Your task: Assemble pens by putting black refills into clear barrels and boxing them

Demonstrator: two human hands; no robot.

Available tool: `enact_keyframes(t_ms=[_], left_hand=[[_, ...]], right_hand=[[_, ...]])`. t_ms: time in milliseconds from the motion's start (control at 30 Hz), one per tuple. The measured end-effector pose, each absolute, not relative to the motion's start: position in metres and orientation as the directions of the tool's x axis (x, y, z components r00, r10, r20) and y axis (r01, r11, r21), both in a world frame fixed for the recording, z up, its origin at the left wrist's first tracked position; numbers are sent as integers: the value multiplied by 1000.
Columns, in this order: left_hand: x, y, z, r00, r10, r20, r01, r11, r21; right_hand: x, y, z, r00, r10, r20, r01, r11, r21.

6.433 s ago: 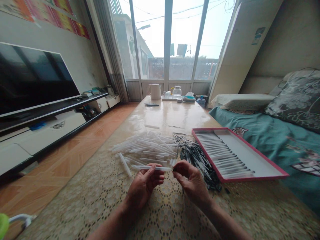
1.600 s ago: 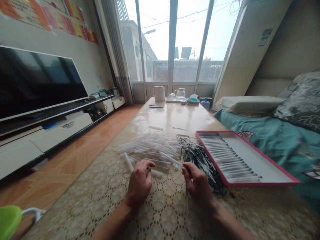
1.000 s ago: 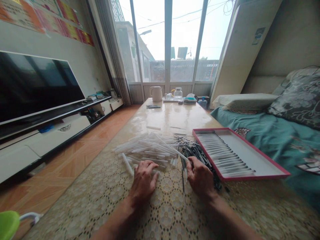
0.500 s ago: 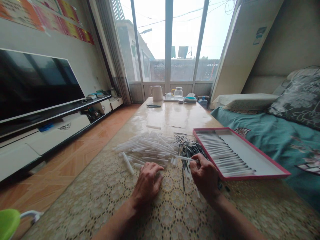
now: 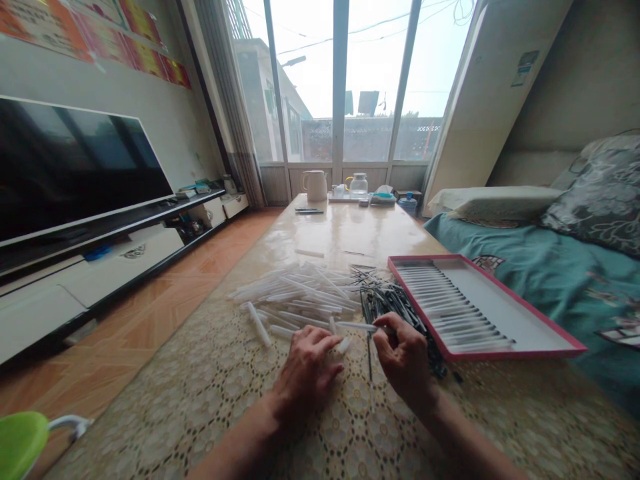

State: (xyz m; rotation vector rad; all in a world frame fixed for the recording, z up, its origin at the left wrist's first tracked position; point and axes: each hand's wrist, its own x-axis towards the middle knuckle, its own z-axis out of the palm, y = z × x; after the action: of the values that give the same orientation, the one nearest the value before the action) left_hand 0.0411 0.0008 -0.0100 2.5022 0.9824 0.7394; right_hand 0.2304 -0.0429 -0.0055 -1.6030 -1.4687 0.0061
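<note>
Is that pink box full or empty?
Neither: the box is partly filled. Tubes lie in a row along its left side; white bottom shows at right.

"What is the right hand (image 5: 405,350) doing?"

"It's pinching a slim whitish tube (image 5: 356,326), which is pointing leftward."

"And the left hand (image 5: 310,367)?"

"It's hanging low over the desk (image 5: 345,233), thumb standing apart from the fingers. A small pale piece (image 5: 344,345) is lying right by its fingertips; I can't tell whether they're touching it."

"What's lying beyond?"

"A heap of translucent tubes (image 5: 300,287) is spreading ahead of the left hand, and dark thin sticks (image 5: 385,303) are piling up beside it, near the right."

"And to the right of those?"

"A pink-rimmed tray (image 5: 505,303) is holding a neat row of pens (image 5: 447,307) along its left side."
</note>
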Motion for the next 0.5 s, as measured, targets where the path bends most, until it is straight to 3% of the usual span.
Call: enact_keyframes(t_ms=[167,500], left_hand=[[46,-1,-8,716,622,316,489,-771,408],[43,-3,-10,618,713,331,558,-694,454]], right_hand=[[233,-41,-8,298,784,544,767,142,-625],[232,-41,-9,292,786,544,757,157,-634]])
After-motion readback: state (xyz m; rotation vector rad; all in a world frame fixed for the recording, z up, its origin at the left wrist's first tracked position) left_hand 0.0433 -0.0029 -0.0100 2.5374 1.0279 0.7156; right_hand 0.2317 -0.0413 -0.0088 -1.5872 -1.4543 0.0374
